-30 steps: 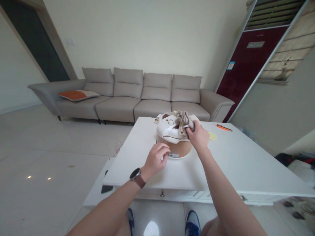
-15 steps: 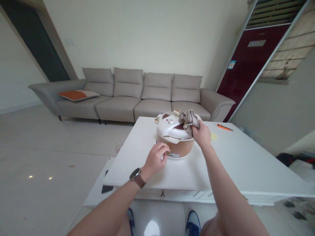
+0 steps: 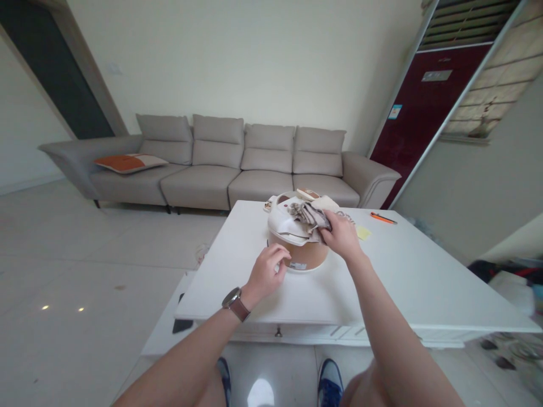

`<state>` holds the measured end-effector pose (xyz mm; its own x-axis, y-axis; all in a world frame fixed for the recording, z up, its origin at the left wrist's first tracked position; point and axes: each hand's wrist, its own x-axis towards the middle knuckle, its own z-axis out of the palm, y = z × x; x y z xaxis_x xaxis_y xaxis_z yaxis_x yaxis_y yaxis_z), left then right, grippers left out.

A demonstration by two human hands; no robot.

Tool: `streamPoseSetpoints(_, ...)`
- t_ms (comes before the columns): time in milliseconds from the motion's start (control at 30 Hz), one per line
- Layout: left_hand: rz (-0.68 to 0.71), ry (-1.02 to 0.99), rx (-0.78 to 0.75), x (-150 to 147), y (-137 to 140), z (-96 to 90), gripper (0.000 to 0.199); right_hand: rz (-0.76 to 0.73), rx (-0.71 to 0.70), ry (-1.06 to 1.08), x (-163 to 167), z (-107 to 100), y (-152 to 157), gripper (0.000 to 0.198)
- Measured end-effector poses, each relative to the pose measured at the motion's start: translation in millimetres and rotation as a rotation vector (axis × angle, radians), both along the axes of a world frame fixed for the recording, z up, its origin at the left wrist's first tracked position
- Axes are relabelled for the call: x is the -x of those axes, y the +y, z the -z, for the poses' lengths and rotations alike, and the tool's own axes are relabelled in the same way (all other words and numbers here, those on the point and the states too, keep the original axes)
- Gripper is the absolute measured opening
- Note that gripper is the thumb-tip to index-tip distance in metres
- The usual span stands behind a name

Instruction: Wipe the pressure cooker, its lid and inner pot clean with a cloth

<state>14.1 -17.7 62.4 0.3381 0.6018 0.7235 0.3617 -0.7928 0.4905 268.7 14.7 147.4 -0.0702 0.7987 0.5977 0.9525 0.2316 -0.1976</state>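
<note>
A rice cooker [image 3: 309,255] with a white lid and a gold-brown body stands on the white table [image 3: 428,271]. My right hand [image 3: 343,234] grips a crumpled grey-and-white patterned cloth [image 3: 311,215], pressing it onto the top of the lid. The cloth covers the dial and part of the lid. My left hand [image 3: 271,264], with a watch [image 3: 235,302] on its wrist, is at the front left of the cooker's body. Its fingers are loosely bent, the thumb stands apart from them, and nothing shows between them. Whether its fingertips touch the cooker is unclear.
An orange utility knife [image 3: 383,218] and a yellow paper note [image 3: 363,233] lie on the table to the right of the cooker. Behind the table stands a grey sofa [image 3: 263,186] with an orange-and-white cushion [image 3: 129,163]. A drawer knob [image 3: 278,332] sticks out of the table's front.
My right hand has moved the cloth left and toward me across the lid, now covering the dial. My left hand stays in nearly the same place. The view has shifted slightly.
</note>
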Motion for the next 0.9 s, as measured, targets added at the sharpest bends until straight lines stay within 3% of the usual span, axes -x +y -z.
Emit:
streamPoseSetpoints(67, 0.000, -0.001, 0.010, 0.7, 0.1, 1.3, 0.028, 0.039, 0.025, 0.076, -1.5, -0.1, -1.2, 0.027)
streamPoseSetpoints(133, 0.000, -0.007, 0.021, 1.4, 0.0, 1.8, 0.029, 0.172, -0.010, 0.285, -6.6, 1.6, 1.1, 0.026)
streamPoseSetpoints(233, -0.005, -0.015, 0.030, 2.4, -1.0, 0.8, 0.029, 0.281, -0.185, 0.575, -16.2, 0.7, 8.4, 0.027)
streamPoseSetpoints(333, -0.011, -0.006, 0.033, 3.4, -1.7, -0.4, 0.029, 0.297, -0.344, 0.668, -17.8, -11.8, 14.3, 0.037)
streamPoseSetpoints(433, -0.007, -0.004, 0.045, 3.7, -0.2, -0.3, 0.029, 0.170, -0.354, 0.619, -5.5, -27.5, 18.5, 0.041)
streamPoseSetpoints(567, 0.004, -0.006, 0.067, 0.9, 4.1, 1.1, 0.029, -0.019, -0.146, 0.403, 20.5, -29.5, 30.9, 0.038)
streamPoseSetpoints(733, 0.017, -0.013, 0.087, -7.0, 7.4, 3.6, 0.028, 0.004, -0.029, 0.125, 34.1, -19.6, 47.0, 0.056)
streamPoseSetpoints(900, 0.053, 0.014, 0.096, -11.4, 7.9, 6.3, 0.029, 0.112, 0.012, 0.159, 24.5, -24.9, 44.6, 0.052)
